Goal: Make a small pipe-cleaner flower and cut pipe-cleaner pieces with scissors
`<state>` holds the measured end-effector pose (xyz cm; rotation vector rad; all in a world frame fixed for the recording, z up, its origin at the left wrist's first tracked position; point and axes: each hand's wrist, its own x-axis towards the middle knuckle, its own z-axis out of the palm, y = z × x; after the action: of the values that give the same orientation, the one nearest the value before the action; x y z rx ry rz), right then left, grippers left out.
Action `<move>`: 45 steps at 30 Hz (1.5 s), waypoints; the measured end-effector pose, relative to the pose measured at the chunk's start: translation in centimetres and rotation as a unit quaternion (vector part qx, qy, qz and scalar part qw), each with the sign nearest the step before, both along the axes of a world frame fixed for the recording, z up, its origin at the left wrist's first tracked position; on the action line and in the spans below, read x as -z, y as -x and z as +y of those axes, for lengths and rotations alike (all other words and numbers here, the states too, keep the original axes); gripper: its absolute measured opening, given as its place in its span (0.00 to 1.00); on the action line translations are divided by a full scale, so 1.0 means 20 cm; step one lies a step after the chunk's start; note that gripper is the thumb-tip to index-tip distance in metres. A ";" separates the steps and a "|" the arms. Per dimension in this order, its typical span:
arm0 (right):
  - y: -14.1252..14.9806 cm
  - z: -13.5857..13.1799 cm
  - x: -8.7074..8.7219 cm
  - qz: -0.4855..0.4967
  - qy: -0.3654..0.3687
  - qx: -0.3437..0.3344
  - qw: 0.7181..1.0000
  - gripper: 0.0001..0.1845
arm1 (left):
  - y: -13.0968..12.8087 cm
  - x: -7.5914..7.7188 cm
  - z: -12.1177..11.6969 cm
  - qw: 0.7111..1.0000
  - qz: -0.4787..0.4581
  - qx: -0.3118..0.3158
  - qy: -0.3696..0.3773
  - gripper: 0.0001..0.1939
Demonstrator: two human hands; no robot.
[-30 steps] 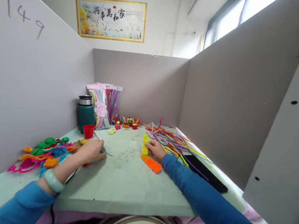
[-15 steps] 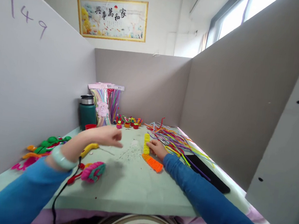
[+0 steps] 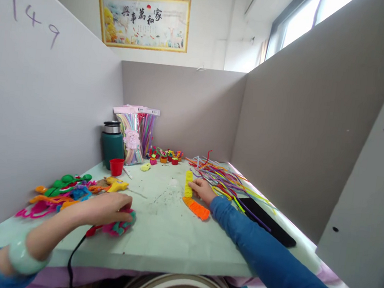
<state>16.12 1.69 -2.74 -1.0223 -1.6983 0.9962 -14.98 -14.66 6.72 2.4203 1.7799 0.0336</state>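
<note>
My left hand (image 3: 112, 210) reaches down over a pink and teal fuzzy pipe-cleaner piece (image 3: 120, 229) at the left front of the table. Its fingers curl onto the top of that piece and partly hide it. My right hand (image 3: 203, 190) pinches the edge of a strip of wound pipe cleaner with a yellow part (image 3: 188, 180) and an orange part (image 3: 198, 208). The strip lies bent on the table, the orange end angled toward the front right.
Loose pipe cleaners (image 3: 223, 177) and a black flat object (image 3: 269, 222) lie at right. Coloured pieces (image 3: 62, 189), a yellow object (image 3: 117, 184), a red cup (image 3: 116, 167) and a green bottle (image 3: 111, 148) are at left. Grey partitions (image 3: 182, 110) enclose the table.
My left hand has moved left and down from above the table's middle onto the pink and teal piece. My right hand and the strip have stayed in place.
</note>
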 end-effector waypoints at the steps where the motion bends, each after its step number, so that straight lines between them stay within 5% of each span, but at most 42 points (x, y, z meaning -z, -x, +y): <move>1: 0.00 0.00 0.00 0.000 0.001 0.000 1.000 0.18 | 0.01 0.00 -0.04 1.000 -0.012 0.004 0.017 0.15; 5: 0.00 0.00 0.00 -0.001 0.005 0.000 1.000 0.18 | 0.01 -0.03 -0.11 0.995 -0.028 0.021 0.092 0.14; 8: 0.00 -0.01 -0.01 -0.001 0.006 -0.002 1.000 0.18 | -0.04 -0.12 -0.05 0.994 -0.046 0.041 0.087 0.13; 12: 0.00 -0.01 -0.01 0.009 0.016 -0.004 1.000 0.18 | -0.28 -0.29 0.20 0.990 -0.104 0.093 0.002 0.14; 14: 0.00 0.00 0.00 0.023 0.022 -0.004 1.000 0.18 | -0.44 -0.32 0.37 0.984 -0.145 0.095 -0.042 0.13; 18: 0.00 0.04 0.02 0.040 0.022 -0.005 0.999 0.19 | -0.68 -0.13 0.65 0.949 -0.315 0.019 -0.017 0.14; 21: 0.00 0.05 0.03 0.035 0.020 -0.003 0.999 0.18 | -0.67 0.08 0.74 0.933 -0.358 -0.024 -0.029 0.13; 23: 0.00 0.04 0.03 0.031 0.019 0.001 0.999 0.18 | -0.60 0.16 0.76 0.893 -0.443 -0.084 -0.008 0.13; 28: 0.01 0.02 0.01 0.049 0.025 0.009 0.998 0.18 | -0.49 0.18 0.77 0.810 -0.577 -0.100 0.034 0.17; 32: 0.04 0.00 -0.02 0.100 0.017 0.011 0.995 0.19 | -0.57 0.20 0.76 0.814 -0.563 -0.092 0.108 0.18; 39: 0.09 0.00 -0.01 0.111 0.030 0.004 0.993 0.21 | -0.61 0.23 0.73 0.816 -0.560 -0.052 0.130 0.19; 45: 0.04 -0.01 -0.01 0.128 0.020 0.033 0.991 0.21 | -0.66 0.25 0.71 0.848 -0.510 -0.024 0.144 0.20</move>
<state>15.28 1.52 -2.47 -0.9271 -1.4318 1.0717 -1.84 -0.36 1.66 1.5942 1.1907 0.8202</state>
